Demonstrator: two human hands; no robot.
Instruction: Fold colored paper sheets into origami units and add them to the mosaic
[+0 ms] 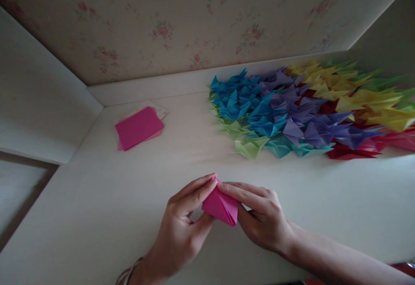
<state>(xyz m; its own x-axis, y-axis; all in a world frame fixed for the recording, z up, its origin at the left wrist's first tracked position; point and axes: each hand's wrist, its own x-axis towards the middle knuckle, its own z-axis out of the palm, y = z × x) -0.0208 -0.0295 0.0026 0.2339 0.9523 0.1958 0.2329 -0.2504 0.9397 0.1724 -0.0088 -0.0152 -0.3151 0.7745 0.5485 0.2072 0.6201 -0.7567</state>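
A piece of folded pink origami paper (221, 207) is held between both hands above the white tabletop, its layers meeting in a point at the lower right. My left hand (186, 224) pinches its left side, fingers along the upper edge and thumb underneath. On the other side, my right hand (261, 213) grips the upper right edge, with the fingers laid over the paper and the thumb below. The fingertips of the two hands nearly meet at the top corner. Part of the paper is covered by the fingers.
Many folded paper cranes (292, 112) in blue, purple, yellow, green and red spread across the back right of the table. A stack of pink paper sheets (139, 128) lies at the back left. A wall with floral wallpaper (194, 21) stands behind, and a white panel (42, 90) rises at left.
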